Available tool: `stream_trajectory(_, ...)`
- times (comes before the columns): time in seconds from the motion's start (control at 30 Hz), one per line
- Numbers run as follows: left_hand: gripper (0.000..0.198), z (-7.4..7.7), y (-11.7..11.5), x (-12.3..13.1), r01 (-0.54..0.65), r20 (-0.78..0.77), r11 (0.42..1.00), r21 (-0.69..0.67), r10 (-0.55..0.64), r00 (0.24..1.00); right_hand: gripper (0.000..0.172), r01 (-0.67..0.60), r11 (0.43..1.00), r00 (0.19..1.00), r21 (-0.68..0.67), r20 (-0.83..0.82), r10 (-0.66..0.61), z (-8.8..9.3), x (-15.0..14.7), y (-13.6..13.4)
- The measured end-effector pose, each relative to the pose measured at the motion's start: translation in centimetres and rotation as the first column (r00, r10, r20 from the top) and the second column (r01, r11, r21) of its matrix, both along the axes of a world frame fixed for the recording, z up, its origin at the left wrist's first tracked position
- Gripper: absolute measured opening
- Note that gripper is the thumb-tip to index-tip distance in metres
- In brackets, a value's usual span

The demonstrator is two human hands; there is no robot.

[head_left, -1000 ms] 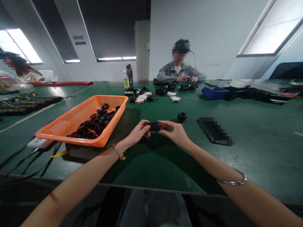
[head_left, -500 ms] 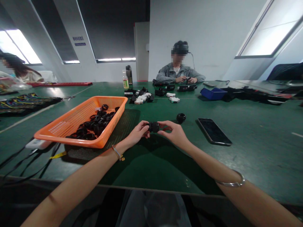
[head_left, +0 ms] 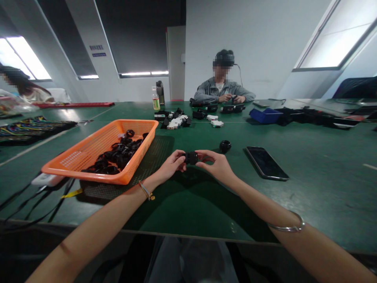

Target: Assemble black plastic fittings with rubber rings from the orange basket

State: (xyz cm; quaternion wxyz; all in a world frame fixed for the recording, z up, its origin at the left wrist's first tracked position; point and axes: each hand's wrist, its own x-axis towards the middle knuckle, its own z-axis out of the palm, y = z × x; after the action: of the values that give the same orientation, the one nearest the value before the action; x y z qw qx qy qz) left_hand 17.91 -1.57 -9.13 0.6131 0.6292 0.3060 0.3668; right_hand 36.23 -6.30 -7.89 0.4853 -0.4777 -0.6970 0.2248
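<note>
A small black ribbed cylindrical part (head_left: 192,158) is held level between my two hands over the green table (head_left: 318,157). My left hand (head_left: 174,162) is closed on its left end, thumb on the near side. The fingers and thumb of my right hand (head_left: 214,162) pinch its right end. Just beyond my right hand, a similar black round part (head_left: 225,146) with an opening stands on the table. To the left, an orange perforated basket (head_left: 85,175) holds many loose black ring-like parts (head_left: 118,155).
A phone (head_left: 266,163) lies right of my hands. Farther back are white and black pieces (head_left: 176,121), a blue bin (head_left: 265,116) and a bottle (head_left: 156,99). Cables (head_left: 38,204) run beside the basket. Across the table a person (head_left: 224,86) handles a dark object.
Almost nothing differs. Both hands keep their grip on the black cylindrical part, at nearly the same spot.
</note>
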Motion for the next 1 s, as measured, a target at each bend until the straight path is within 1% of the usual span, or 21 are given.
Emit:
stream_trajectory(0.23, 0.028, 0.08, -0.08, 0.0, -0.003, -0.001, 1.0, 0.001, 0.003, 1.0, 0.035, 0.02, 0.999, 1.0, -0.042, 0.011, -0.02, 0.24, -0.12, -0.17)
stream_trajectory(0.4, 0.024, 0.18, -0.16, 0.08, -0.014, -0.011, 1.0, -0.009, 0.014, 1.0, 0.041, -0.012, 0.998, 1.0, -0.056, 0.01, 0.013, 0.14, 0.07, -0.01)
stream_trajectory(0.5, 0.023, 0.13, -0.13, 0.11, -0.014, -0.012, 1.0, -0.01, 0.014, 1.0, 0.041, -0.022, 0.998, 0.999, -0.051, 0.023, 0.023, 0.0, 0.16, 0.07)
stream_trajectory(0.6, 0.024, 0.07, -0.1, 0.11, -0.003, -0.014, 1.0, -0.004, 0.003, 1.0, 0.039, -0.002, 0.999, 0.999, -0.036, 0.041, 0.004, -0.03, 0.12, 0.05)
stream_trajectory(0.8, 0.025, 0.04, -0.06, 0.03, 0.004, -0.021, 1.0, 0.009, -0.004, 1.0, 0.035, -0.005, 0.999, 0.998, 0.048, 0.062, 0.002, 0.06, 0.07, 0.0)
stream_trajectory(1.0, 0.027, 0.09, -0.04, -0.08, 0.002, -0.033, 1.0, 0.015, -0.001, 0.999, 0.033, 0.004, 1.0, 0.996, 0.022, 0.09, -0.006, 0.07, 0.18, 0.03)
